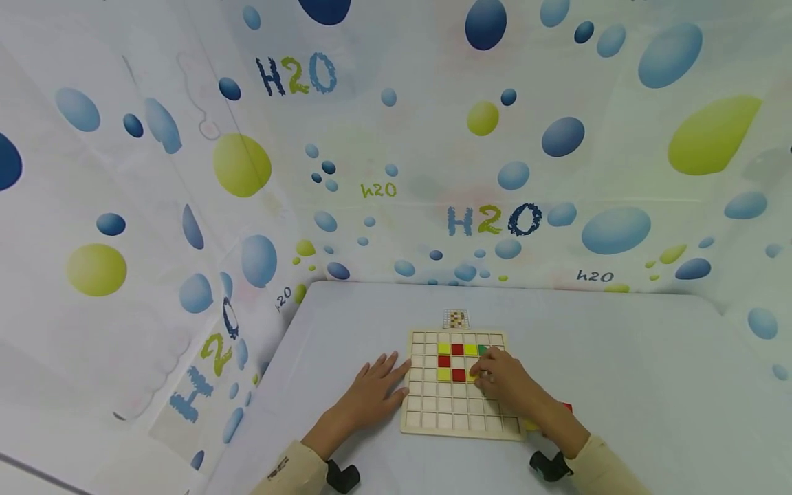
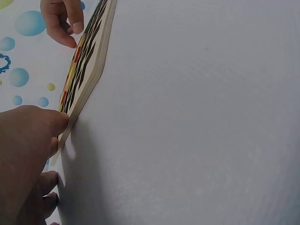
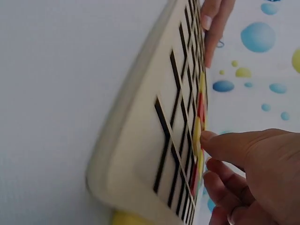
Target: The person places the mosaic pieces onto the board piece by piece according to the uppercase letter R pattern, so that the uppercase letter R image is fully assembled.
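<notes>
One left hand [image 1: 371,395] lies spread at lower centre, fingertips touching the gridded board [image 1: 445,419]; the right hand [image 1: 509,379], right of centre, pinches a yellow tile [image 3: 197,135].

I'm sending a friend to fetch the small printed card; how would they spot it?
On the white table, find the square wooden grid board. Just beyond its far edge lies the small card. Unlike the board, it is tiny, with a miniature coloured grid on white.

White sheeting [image 1: 427,141] rises behind and left of the pale bench [image 1: 631,364], blue and lime spots [image 1: 242,165] scattered across, H2O lettering [image 1: 295,74] among them!
</notes>
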A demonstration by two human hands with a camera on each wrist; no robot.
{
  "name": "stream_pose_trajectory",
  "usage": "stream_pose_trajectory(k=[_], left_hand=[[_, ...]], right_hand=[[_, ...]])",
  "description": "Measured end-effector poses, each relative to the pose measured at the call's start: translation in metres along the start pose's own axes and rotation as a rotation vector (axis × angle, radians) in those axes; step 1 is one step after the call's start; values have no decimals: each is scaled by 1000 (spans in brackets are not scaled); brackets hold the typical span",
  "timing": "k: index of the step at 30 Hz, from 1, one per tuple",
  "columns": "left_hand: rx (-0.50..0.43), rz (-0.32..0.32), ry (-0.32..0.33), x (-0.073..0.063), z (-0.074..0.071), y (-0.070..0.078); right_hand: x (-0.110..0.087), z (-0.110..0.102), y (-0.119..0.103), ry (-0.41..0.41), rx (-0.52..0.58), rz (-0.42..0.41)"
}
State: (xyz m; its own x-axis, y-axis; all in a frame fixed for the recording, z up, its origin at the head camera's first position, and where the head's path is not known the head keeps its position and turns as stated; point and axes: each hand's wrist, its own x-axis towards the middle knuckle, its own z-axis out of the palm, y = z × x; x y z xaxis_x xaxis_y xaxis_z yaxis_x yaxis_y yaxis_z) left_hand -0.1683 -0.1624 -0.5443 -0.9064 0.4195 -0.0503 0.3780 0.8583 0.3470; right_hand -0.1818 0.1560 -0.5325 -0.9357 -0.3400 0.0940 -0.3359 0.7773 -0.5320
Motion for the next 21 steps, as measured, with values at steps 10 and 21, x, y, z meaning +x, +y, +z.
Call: stream_pose_trajectory(k=[10, 21], left_hand=[[25, -6, -5, 3, 3, -3], [12, -1, 2, 2, 2, -1]], right_hand=[[-12, -47, 50, -9, 44, 151], [-19, -49, 69, -185, 140, 243]])
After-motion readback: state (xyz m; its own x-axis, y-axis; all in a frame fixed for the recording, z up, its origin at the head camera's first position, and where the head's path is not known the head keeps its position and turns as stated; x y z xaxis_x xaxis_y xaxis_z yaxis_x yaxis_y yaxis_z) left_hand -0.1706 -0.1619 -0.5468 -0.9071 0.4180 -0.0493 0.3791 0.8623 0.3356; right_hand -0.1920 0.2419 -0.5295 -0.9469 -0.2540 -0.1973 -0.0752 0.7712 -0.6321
